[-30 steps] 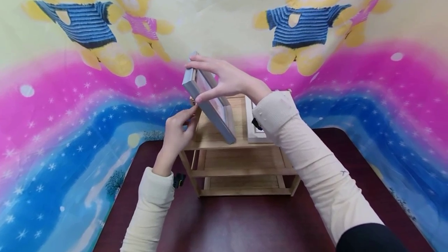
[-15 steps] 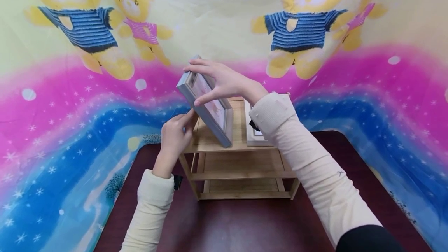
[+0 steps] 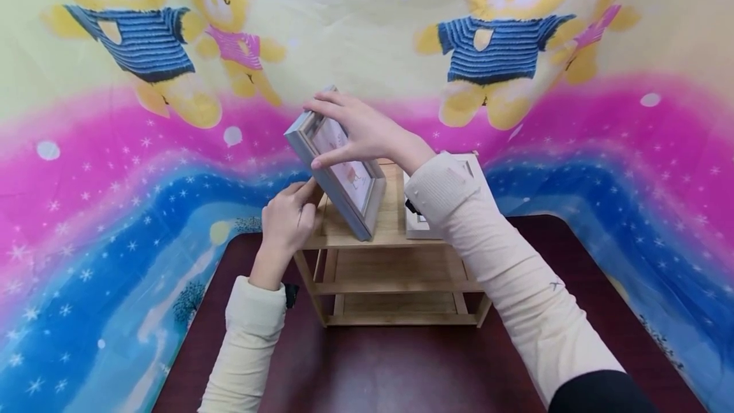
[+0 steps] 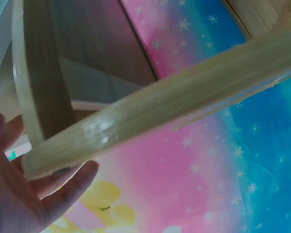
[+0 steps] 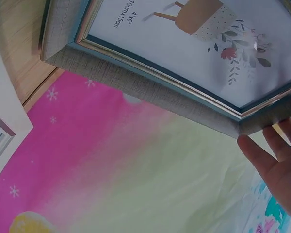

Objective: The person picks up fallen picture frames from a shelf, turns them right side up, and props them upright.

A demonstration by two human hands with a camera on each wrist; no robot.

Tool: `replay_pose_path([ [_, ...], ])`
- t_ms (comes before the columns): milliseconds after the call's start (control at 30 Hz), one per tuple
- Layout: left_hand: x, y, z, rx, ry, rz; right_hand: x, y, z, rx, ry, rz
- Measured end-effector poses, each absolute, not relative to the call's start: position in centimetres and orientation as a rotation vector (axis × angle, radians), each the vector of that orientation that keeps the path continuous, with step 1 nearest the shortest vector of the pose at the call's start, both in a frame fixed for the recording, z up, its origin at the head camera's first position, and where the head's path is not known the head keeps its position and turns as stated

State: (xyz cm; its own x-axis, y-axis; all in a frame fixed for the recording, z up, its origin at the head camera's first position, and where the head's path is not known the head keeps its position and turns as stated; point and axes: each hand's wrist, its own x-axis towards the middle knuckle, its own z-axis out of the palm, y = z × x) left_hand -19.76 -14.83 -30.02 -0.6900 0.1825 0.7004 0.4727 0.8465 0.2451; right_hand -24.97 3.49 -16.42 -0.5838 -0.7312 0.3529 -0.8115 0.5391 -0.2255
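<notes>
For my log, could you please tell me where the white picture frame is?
In the head view, the white picture frame is on the wooden rack's top shelf, right of the gray picture frame, partly hidden by the right sleeve.

Your head camera looks forward and down from above; your wrist cameras, much nearer, face the patterned backdrop (image 3: pixel 344 18). Your left wrist view shares the wooden rack (image 3: pixel 395 266) with it, your right the picture frame (image 3: pixel 351 177) (upper part of that view).
</notes>
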Motion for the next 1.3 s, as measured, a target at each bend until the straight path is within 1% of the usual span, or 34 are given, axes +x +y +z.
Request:
replay_pose_path([
  [133,-19.4,-15.2,-29.7,-0.507,-2.416,-0.555,-25.2,3.6,-16.1,1.291,-2.594,0.563],
  [233,-19.3,-15.1,-29.5,-0.513,-2.456,-0.534,-25.5,3.9,-15.8,1.335,-2.582,0.594],
  [533,-19.1,-13.5,-29.1,-0.452,-2.402,-0.493,-26.8,4.1,-14.8,1.379,-2.578,0.733],
  [767,-19.3,-12.7,-29.5,-0.394,-2.323,-0.409,-27.6,3.3,-15.1,1.174,-2.604,1.027],
  [967,-19.3,-12.4,-29.9,-0.400,-2.292,-0.380,-28.3,3.0,-15.8,1.017,-2.627,1.043],
  [1133,-19.3,-12.3,-30.1,-0.409,-2.283,-0.394,-29.0,3.1,-16.1,0.831,-2.751,1.196],
  [1300,-19.3,-12.5,-30.1,-0.414,-2.276,-0.406,-29.4,3.2,-16.5,0.752,-2.822,1.307],
])
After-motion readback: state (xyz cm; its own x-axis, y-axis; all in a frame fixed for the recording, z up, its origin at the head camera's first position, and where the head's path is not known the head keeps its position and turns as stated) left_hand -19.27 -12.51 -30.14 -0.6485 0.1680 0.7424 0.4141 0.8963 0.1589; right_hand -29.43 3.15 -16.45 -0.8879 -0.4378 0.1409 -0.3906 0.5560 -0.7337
